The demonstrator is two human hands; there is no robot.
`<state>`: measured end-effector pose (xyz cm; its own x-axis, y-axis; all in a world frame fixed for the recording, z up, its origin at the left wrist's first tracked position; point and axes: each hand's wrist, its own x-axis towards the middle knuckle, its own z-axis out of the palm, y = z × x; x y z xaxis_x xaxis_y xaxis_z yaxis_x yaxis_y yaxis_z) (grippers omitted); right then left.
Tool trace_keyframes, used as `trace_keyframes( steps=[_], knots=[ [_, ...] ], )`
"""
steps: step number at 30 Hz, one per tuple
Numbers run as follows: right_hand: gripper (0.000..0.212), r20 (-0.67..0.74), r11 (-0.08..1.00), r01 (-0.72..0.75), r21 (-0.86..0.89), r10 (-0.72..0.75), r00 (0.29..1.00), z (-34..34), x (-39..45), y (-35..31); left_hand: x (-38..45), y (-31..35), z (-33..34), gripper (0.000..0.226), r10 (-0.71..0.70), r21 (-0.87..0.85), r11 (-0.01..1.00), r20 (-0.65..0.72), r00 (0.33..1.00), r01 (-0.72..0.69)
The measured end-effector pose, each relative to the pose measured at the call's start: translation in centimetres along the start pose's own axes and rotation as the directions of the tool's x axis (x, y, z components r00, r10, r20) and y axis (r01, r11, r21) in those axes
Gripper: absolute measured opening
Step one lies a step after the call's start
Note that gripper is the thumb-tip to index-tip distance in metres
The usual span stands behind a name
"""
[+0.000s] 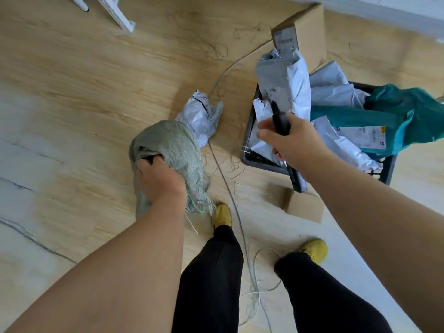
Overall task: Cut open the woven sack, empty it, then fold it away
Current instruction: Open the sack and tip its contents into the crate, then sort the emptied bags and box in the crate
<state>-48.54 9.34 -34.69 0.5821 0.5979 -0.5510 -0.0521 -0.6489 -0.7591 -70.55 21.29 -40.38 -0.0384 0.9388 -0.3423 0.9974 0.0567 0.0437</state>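
1. My left hand (159, 179) grips the woven sack (173, 150); the fingers are curled tight into the grey-green fabric, which is bunched into a wad held above the floor (72, 92).
2. The sack's frayed edge hangs below my left wrist, with loose green and white threads trailing down.
3. My right hand (292, 140) holds a black cutter (280, 118); the fingers are wrapped round its handle and the tip points up and away from me. I cannot tell whether a blade is out.
4. A crumpled grey mailer bag (200, 116) lies on the floor just beyond the sack, apart from the rest.
5. A dark crate (249, 131) sits on the floor to the right, under my right hand. It holds several grey mailer parcels (286, 78) and a teal bag (394, 111), piled above its rim.
6. A cardboard box (305, 32) stands behind the crate, touching the parcels. A smaller cardboard box (304, 204) lies on the floor near the crate's near corner.
7. A long thin cord (228, 186) runs across the floor between the sack and the crate and passes between my feet; loose threads are scattered around it.
8. My yellow shoes (222, 213) and black trousers (211, 272) show at the bottom.
9. A white furniture leg (120, 15) shows at top left.
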Motion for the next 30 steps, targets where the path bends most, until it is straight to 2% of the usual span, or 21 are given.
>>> trace_keyframes(
  steps=[7,12,17,20,24,28,30],
  knots=[
    [0.01,-0.155,1.0,-0.008,-0.026,0.004,0.988,0.7,6.0,8.9,1.4,3.8,11.8,0.039,0.084,-0.136,0.987,-0.008,0.996,-0.085],
    [0.014,-0.331,0.997,0.042,-0.061,-0.06,0.942,1.4,10.4,13.9,4.7,6.1,20.1,0.039,0.135,-0.235,0.961,-0.067,0.989,-0.147],
    [0.016,-0.446,0.967,0.127,-0.221,-0.216,0.869,2.2,15.9,15.8,8.3,10.5,26.3,0.038,0.164,-0.362,0.916,-0.049,0.985,-0.17],
    [0.017,-0.454,0.94,0.205,-0.273,-0.313,0.834,2.8,18.0,15.9,10.9,14.1,28.2,0.026,0.132,-0.419,0.897,-0.056,0.99,-0.143],
    [0.016,-0.454,0.919,0.264,-0.293,-0.377,0.807,2.7,18.9,16.1,12.6,18.2,27.3,0.024,0.185,-0.587,0.764,-0.197,0.963,-0.267],
    [0.02,-0.468,0.954,0.235,-0.184,-0.296,0.833,1.9,18.2,15.4,11.1,19.2,24.7,0.02,0.289,-0.731,0.578,-0.234,0.928,-0.364],
    [0.02,-0.514,0.959,0.255,-0.125,-0.282,0.81,1.7,18.3,15.2,9.9,19.8,23.3,0.019,0.369,-0.732,0.517,-0.276,0.888,-0.443]
  ],
)
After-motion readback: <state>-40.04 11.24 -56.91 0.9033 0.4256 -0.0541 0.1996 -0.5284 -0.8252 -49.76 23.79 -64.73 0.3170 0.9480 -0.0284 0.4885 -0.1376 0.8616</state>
